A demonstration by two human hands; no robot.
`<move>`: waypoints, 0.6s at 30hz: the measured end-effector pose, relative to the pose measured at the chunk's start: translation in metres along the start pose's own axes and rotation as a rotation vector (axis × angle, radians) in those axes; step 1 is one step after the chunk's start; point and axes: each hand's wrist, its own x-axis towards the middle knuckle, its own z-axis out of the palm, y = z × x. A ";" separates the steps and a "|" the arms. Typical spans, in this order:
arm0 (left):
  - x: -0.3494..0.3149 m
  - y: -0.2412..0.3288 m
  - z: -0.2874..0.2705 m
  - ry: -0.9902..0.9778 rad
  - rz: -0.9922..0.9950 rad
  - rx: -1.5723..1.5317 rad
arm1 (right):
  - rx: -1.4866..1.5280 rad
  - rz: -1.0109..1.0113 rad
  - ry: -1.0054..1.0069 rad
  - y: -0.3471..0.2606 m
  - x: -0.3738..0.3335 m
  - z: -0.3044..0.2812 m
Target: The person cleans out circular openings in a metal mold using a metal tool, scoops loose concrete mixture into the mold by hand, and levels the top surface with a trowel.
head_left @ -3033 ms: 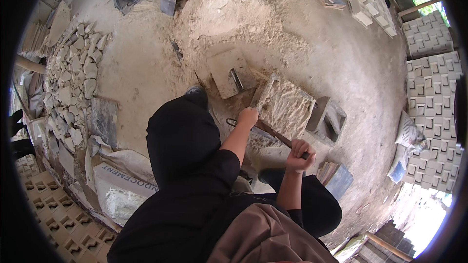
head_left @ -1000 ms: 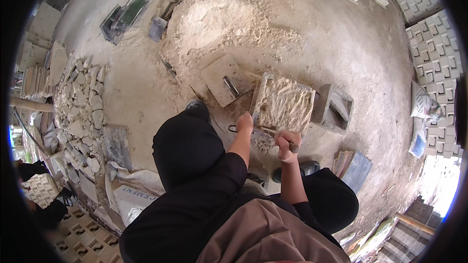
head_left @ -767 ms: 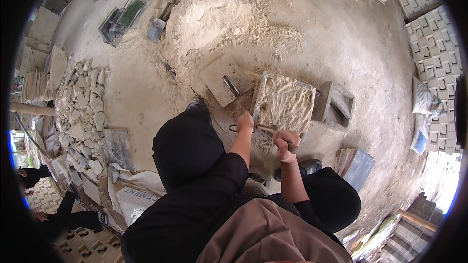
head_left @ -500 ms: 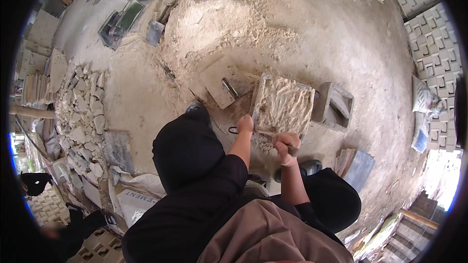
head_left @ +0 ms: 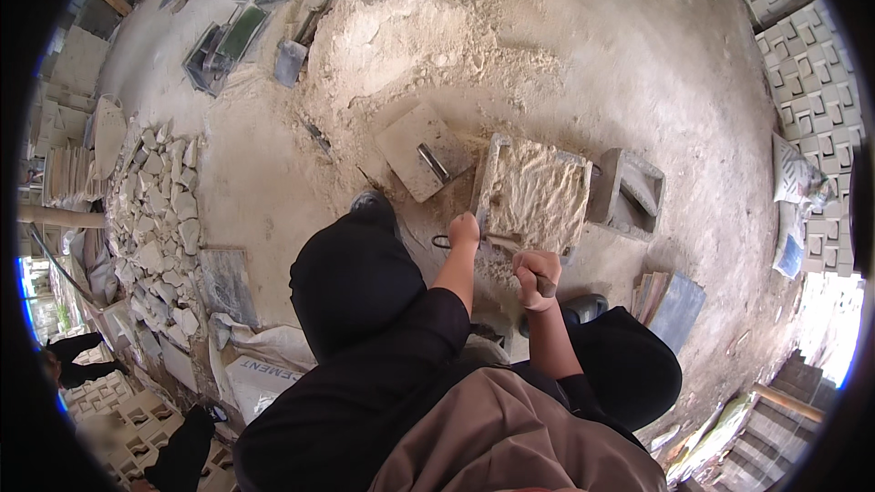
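Below me on the floor, a square mould (head_left: 484,184) is heaped with rough, damp-looking sandy mix (head_left: 533,191). Closed at its near left corner is my left hand (head_left: 465,230), with a dark metal loop (head_left: 442,241) sticking out beside it. My right hand (head_left: 536,273) makes a fist round the brown handle (head_left: 545,286) of a tool just in front of the mould's near edge. The tool's working end is hard to make out against the mix. A square board (head_left: 410,141) carrying a short metal cylinder (head_left: 432,162) lies left of the mould.
A grey box-shaped mould (head_left: 629,193) stands close on the right. Beyond is a pile of pale powder (head_left: 383,41). Broken pieces (head_left: 155,210) lie at left, with a printed sack (head_left: 260,383) nearer. Patterned blocks (head_left: 811,82) line the right side. Another person's dark-clothed leg (head_left: 182,446) shows lower left.
My right hand has turned slightly, so the handle end points lower. My left hand stays at the mould's corner. The other person at lower left has shifted.
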 end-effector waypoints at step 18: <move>-0.010 0.019 0.001 0.099 -0.054 -0.130 | -0.043 -0.055 0.115 -0.011 -0.015 -0.051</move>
